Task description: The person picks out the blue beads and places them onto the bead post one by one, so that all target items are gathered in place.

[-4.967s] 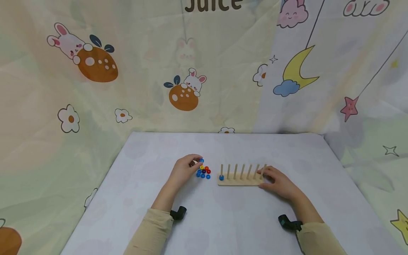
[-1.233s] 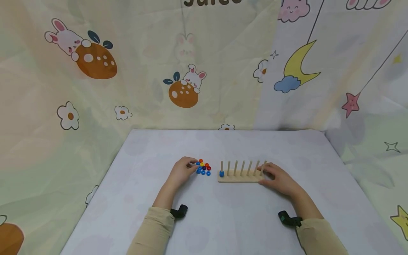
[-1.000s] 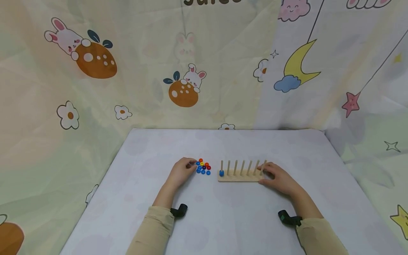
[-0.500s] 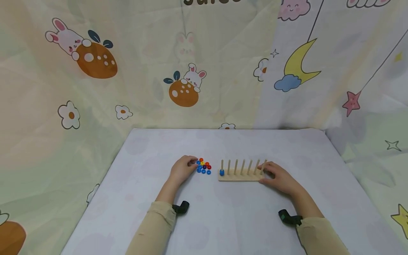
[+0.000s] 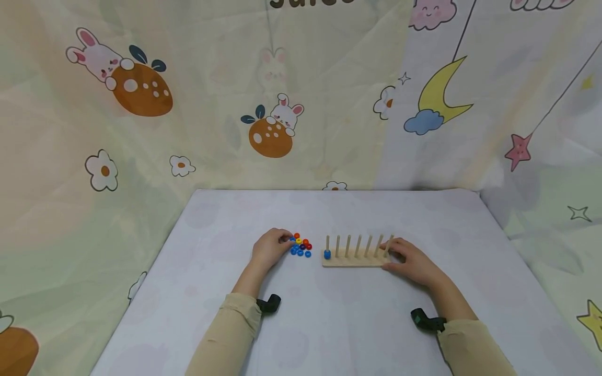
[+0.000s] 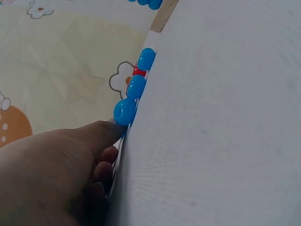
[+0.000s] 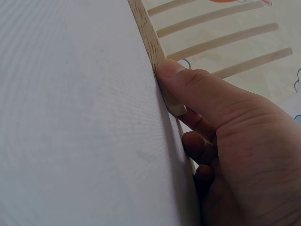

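My left hand [image 5: 271, 247] is at the left edge of a small cluster of beads, its thumb and forefinger around a blue bead [image 5: 292, 239]. The thumb partly covers that bead in the left wrist view, where other blue beads [image 6: 136, 87] and a red one [image 6: 139, 71] sit just past the fingertips. Right of the cluster stands a wooden peg board [image 5: 356, 260] with a row of upright pegs. Blue beads [image 5: 327, 254] are stacked on its leftmost peg. My right hand [image 5: 411, 261] grips the board's right end, thumb [image 7: 175, 75] on the front edge and fingers behind.
Red beads [image 5: 306, 242], a yellow bead [image 5: 298, 241] and a dark bead [image 5: 302, 247] lie in the cluster with several blue ones. The white-covered table [image 5: 338, 313] meets a printed cloth backdrop [image 5: 211, 130] at its far edge.
Five seconds ago my left hand held a blue bead above the cluster; the stack on the leftmost peg has since grown taller. Lately the left fingers closed in on another blue bead. The right hand stayed.
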A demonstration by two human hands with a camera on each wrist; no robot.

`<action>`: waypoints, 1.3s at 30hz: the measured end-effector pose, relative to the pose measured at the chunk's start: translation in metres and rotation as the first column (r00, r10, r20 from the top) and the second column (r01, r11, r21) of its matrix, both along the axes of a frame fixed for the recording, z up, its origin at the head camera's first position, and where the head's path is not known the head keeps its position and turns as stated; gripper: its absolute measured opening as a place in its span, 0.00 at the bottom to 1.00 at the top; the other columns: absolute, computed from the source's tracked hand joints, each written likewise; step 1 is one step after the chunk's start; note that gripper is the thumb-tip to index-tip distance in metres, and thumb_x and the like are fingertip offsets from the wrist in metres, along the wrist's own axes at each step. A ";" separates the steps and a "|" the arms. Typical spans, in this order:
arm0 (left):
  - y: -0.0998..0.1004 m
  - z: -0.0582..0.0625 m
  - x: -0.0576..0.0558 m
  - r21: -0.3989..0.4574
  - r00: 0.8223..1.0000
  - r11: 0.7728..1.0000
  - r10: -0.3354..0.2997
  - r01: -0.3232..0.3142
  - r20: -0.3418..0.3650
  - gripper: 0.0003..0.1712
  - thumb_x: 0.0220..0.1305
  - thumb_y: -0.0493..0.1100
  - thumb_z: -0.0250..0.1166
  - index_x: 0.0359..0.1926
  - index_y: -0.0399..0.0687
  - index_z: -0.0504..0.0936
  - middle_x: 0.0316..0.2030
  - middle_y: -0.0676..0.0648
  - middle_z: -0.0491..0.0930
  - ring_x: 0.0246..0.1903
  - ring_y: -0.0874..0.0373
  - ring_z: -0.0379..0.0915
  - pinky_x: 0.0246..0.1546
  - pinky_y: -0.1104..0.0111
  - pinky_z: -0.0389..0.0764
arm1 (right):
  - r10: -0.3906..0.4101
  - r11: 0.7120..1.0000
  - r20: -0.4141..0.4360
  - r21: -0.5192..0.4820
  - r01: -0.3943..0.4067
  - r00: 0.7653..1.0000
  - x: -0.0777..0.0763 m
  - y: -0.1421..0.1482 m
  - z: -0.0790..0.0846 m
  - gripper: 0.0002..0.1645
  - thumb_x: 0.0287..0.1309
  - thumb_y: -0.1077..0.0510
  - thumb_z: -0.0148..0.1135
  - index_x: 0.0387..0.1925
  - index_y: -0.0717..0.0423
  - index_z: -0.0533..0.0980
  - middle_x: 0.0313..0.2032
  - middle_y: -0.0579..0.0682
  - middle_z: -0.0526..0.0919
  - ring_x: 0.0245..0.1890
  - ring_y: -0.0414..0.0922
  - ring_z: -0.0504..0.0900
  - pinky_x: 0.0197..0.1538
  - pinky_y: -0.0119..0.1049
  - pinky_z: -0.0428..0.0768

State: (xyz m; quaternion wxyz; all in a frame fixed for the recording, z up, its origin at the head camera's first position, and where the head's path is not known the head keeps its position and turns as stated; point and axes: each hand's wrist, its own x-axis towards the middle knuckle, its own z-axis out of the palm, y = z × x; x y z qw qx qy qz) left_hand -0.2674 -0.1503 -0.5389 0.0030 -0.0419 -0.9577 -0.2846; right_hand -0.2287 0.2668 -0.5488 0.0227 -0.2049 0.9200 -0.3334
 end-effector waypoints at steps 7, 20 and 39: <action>0.001 0.001 0.000 0.003 1.000 1.000 0.002 -0.002 0.007 0.14 0.62 0.56 0.68 0.46 0.59 0.85 0.38 0.55 0.80 0.36 0.59 0.73 0.40 0.63 0.76 | -0.014 1.000 0.022 0.000 0.014 1.000 0.000 0.001 -0.001 0.33 0.54 0.38 0.70 0.60 0.45 0.76 0.59 0.51 0.74 0.64 0.56 0.70 0.64 0.59 0.68; -0.001 0.017 0.002 0.139 1.000 0.990 -0.005 0.004 0.007 0.13 0.66 0.49 0.66 0.49 0.53 0.83 0.43 0.53 0.81 0.39 0.58 0.76 0.41 0.63 0.80 | -0.020 1.000 0.026 -0.005 0.020 0.999 0.000 0.000 -0.002 0.33 0.54 0.39 0.70 0.59 0.46 0.77 0.58 0.50 0.75 0.63 0.55 0.71 0.63 0.59 0.69; 0.020 0.068 0.015 0.225 0.988 0.963 -0.132 0.147 -0.083 0.15 0.67 0.53 0.64 0.52 0.60 0.83 0.43 0.57 0.83 0.39 0.61 0.77 0.36 0.68 0.81 | -0.011 1.000 0.021 -0.012 0.012 1.000 0.000 0.002 -0.003 0.34 0.54 0.37 0.69 0.60 0.44 0.76 0.60 0.50 0.74 0.65 0.56 0.69 0.64 0.60 0.68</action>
